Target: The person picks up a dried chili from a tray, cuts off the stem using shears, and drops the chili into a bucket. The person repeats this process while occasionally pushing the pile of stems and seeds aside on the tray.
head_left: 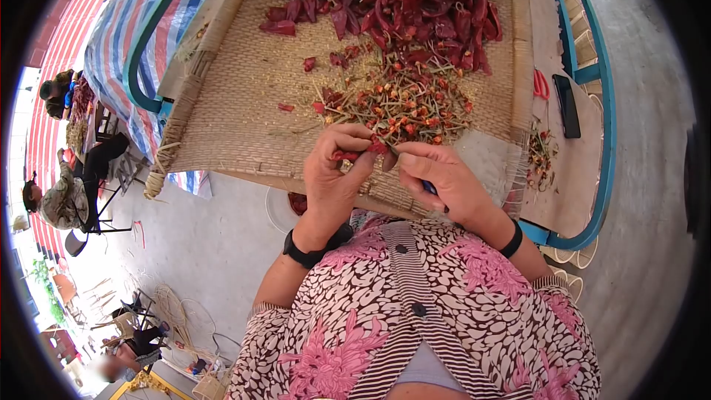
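My left hand (337, 167) is closed round a dried red chili pepper (346, 155), pinching its stem end between thumb and forefinger. Close beside it, my right hand (444, 178) has its thumb and forefinger pressed together at that same end. A small blue-handled tool (429, 187) shows in the right palm; its kind is mostly hidden by the fingers. Both hands are over the near edge of a woven tray (244, 104). Just beyond them lies a pile of cut chili tops and stems (404, 107). Behind that is a heap of dark red dried chilies (407, 0).
Red-handled scissors (541, 85) and a black phone (567, 107) lie on the board at right, inside a teal metal frame (603, 141). A pale bowl (280, 211) with red pieces is below the tray. Several people sit at left, near a striped sheet (141, 37).
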The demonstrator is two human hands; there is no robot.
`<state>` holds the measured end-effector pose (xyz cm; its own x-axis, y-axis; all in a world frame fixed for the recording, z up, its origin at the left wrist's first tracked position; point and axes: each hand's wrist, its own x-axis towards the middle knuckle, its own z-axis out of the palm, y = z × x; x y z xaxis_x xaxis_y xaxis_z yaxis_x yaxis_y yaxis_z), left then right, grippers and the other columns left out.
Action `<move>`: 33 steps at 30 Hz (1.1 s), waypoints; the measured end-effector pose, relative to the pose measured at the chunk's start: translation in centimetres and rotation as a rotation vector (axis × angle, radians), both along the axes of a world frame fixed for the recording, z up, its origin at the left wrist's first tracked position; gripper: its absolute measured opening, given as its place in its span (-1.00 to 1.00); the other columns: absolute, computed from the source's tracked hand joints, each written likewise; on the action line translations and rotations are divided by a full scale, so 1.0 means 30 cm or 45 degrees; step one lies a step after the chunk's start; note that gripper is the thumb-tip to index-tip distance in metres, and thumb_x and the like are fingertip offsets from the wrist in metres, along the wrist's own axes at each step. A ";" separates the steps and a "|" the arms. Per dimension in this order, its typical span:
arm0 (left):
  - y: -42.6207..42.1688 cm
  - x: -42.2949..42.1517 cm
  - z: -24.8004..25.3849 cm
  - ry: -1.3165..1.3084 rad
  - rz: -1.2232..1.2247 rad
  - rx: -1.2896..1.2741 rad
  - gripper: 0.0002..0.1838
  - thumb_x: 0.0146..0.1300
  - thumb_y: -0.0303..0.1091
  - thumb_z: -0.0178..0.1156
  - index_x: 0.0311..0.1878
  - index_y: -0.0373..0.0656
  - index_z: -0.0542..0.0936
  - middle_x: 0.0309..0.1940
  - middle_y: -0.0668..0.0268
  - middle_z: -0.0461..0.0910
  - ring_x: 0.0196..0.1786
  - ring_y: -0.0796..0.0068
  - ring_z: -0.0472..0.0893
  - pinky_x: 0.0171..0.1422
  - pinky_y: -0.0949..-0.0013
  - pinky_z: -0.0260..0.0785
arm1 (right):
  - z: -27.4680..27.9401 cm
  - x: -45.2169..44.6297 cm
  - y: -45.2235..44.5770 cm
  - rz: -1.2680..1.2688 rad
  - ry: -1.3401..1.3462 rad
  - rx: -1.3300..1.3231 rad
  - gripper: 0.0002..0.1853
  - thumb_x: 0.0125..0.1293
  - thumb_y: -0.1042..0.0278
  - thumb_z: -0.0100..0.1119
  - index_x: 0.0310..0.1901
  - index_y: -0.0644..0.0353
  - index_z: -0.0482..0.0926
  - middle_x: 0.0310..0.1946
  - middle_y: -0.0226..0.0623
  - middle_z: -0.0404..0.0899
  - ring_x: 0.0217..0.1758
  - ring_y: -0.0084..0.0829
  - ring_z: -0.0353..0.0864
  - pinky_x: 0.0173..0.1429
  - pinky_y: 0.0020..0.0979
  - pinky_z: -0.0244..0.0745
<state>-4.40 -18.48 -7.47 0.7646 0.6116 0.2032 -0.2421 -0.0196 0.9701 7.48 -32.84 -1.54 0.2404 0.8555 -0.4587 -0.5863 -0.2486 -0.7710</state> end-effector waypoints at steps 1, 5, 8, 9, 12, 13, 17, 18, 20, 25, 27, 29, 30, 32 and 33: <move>-0.002 0.002 -0.006 -0.029 0.005 -0.036 -0.80 0.12 -0.73 0.23 -0.24 -0.23 0.52 -0.10 0.25 0.56 -0.11 0.55 0.55 -0.06 0.48 0.41 | -0.016 0.002 -0.004 -0.005 0.119 0.012 -0.71 0.51 0.12 -0.01 -0.12 0.20 0.53 -0.60 -0.56 0.32 -0.76 -0.76 0.14 -0.68 -0.66 0.03; -0.008 -0.001 -0.002 -0.065 -0.029 -0.127 -0.81 0.15 -0.74 0.23 -0.24 -0.24 0.52 -0.07 0.25 0.57 -0.09 0.55 0.55 0.00 0.48 0.41 | -0.032 -0.001 -0.009 -0.038 0.555 0.046 -0.74 0.53 0.14 -0.05 -0.14 0.16 0.47 -0.60 -0.53 0.32 -0.81 -0.75 0.12 -0.75 -0.64 0.04; -0.007 -0.001 0.008 -0.092 -0.062 -0.150 -0.81 0.16 -0.75 0.22 -0.23 -0.25 0.52 -0.06 0.25 0.56 -0.07 0.55 0.55 0.03 0.47 0.40 | -0.051 -0.005 -0.017 -0.051 0.817 0.111 -0.73 0.54 0.14 -0.10 -0.03 0.18 0.45 -0.58 -0.51 0.34 -0.82 -0.75 0.14 -0.76 -0.64 0.07; -0.008 0.001 0.013 -0.102 -0.073 -0.168 -0.81 0.16 -0.75 0.21 -0.23 -0.25 0.52 -0.06 0.24 0.56 -0.06 0.54 0.55 0.03 0.47 0.40 | -0.059 -0.007 -0.019 -0.047 0.920 0.154 -0.71 0.55 0.14 -0.12 -0.01 0.19 0.44 -0.57 -0.50 0.35 -0.81 -0.75 0.15 -0.76 -0.64 0.08; -0.006 0.005 0.010 -0.151 -0.101 -0.196 -0.81 0.18 -0.76 0.20 -0.23 -0.26 0.52 -0.05 0.23 0.55 -0.05 0.53 0.55 0.05 0.46 0.41 | -0.083 -0.020 -0.020 -0.034 1.164 0.282 -0.67 0.56 0.14 -0.17 0.07 0.23 0.42 -0.55 -0.49 0.36 -0.80 -0.75 0.17 -0.76 -0.63 0.11; -0.005 0.008 0.007 -0.171 -0.109 -0.203 -0.81 0.18 -0.76 0.20 -0.23 -0.26 0.52 -0.04 0.23 0.55 -0.05 0.52 0.55 0.06 0.46 0.42 | -0.088 -0.026 -0.021 -0.031 1.202 0.321 -0.65 0.57 0.13 -0.19 0.10 0.24 0.41 -0.54 -0.49 0.36 -0.80 -0.74 0.18 -0.76 -0.63 0.11; -0.010 0.023 -0.008 -0.275 -0.139 -0.292 -0.82 0.19 -0.75 0.20 -0.23 -0.26 0.51 -0.04 0.22 0.55 -0.02 0.51 0.55 0.08 0.44 0.42 | -0.109 -0.043 -0.016 -0.009 1.381 0.485 -0.62 0.57 0.11 -0.20 0.14 0.26 0.38 -0.53 -0.48 0.35 -0.79 -0.74 0.21 -0.75 -0.62 0.14; -0.012 0.026 -0.007 -0.293 -0.147 -0.317 -0.82 0.19 -0.76 0.20 -0.24 -0.25 0.51 -0.03 0.22 0.56 -0.02 0.51 0.55 0.09 0.44 0.42 | -0.117 -0.047 -0.012 0.004 1.413 0.524 -0.61 0.57 0.10 -0.20 0.14 0.26 0.37 -0.53 -0.47 0.35 -0.79 -0.74 0.21 -0.75 -0.62 0.14; -0.010 0.031 -0.014 -0.326 -0.179 -0.344 -0.81 0.19 -0.74 0.22 -0.22 -0.24 0.50 -0.03 0.22 0.55 -0.01 0.51 0.55 0.10 0.44 0.42 | -0.127 -0.052 -0.007 0.030 1.477 0.600 -0.60 0.56 0.09 -0.19 0.14 0.27 0.36 -0.53 -0.47 0.34 -0.78 -0.74 0.21 -0.75 -0.62 0.15; 0.011 0.021 -0.030 -0.368 -0.336 -0.549 -0.67 0.18 -0.62 0.31 -0.04 -0.19 0.45 -0.01 0.25 0.50 0.02 0.51 0.52 0.13 0.44 0.40 | -0.071 -0.036 -0.007 0.008 0.904 0.377 -0.62 0.54 0.06 -0.12 0.06 0.24 0.44 -0.55 -0.51 0.32 -0.78 -0.74 0.17 -0.72 -0.65 0.07; 0.010 0.011 0.012 -0.302 -0.332 -0.531 -0.60 0.17 -0.57 0.35 0.03 -0.17 0.42 0.00 0.28 0.48 0.03 0.54 0.51 0.13 0.45 0.38 | -0.027 -0.024 -0.009 -0.019 0.498 0.206 -0.64 0.53 0.07 -0.08 0.04 0.23 0.47 -0.55 -0.52 0.33 -0.77 -0.75 0.16 -0.70 -0.65 0.03; 0.020 -0.010 0.038 -0.115 -0.338 -0.457 -0.60 0.18 -0.53 0.37 0.05 -0.18 0.43 -0.04 0.33 0.51 -0.02 0.60 0.52 0.09 0.49 0.39 | -0.012 -0.023 -0.001 -0.053 0.248 0.103 -0.66 0.52 0.10 -0.03 0.04 0.21 0.50 -0.54 -0.54 0.35 -0.73 -0.77 0.16 -0.66 -0.65 0.00; 0.026 -0.015 0.039 -0.075 -0.333 -0.444 -0.62 0.19 -0.52 0.36 0.03 -0.19 0.45 -0.08 0.35 0.52 -0.06 0.62 0.53 0.06 0.50 0.40 | -0.012 -0.027 0.001 -0.054 0.069 0.070 -0.68 0.50 0.14 0.01 0.04 0.22 0.51 -0.51 -0.49 0.40 -0.70 -0.72 0.23 -0.63 -0.63 0.07; 0.035 -0.017 0.040 -0.005 -0.323 -0.417 -0.67 0.20 -0.51 0.36 -0.01 -0.22 0.48 -0.16 0.38 0.55 -0.12 0.65 0.54 -0.01 0.53 0.42 | -0.016 -0.032 0.003 -0.054 -0.297 0.004 -0.70 0.46 0.20 0.08 0.06 0.24 0.52 -0.47 -0.40 0.49 -0.64 -0.62 0.37 -0.57 -0.58 0.21; 0.034 -0.020 0.038 0.041 -0.308 -0.439 -0.71 0.22 -0.51 0.34 -0.04 -0.23 0.50 -0.19 0.39 0.56 -0.15 0.66 0.55 -0.04 0.54 0.43 | -0.028 -0.028 0.010 -0.067 -0.706 0.143 -0.70 0.44 0.23 0.11 0.06 0.26 0.53 -0.43 -0.35 0.52 -0.59 -0.55 0.43 -0.51 -0.55 0.27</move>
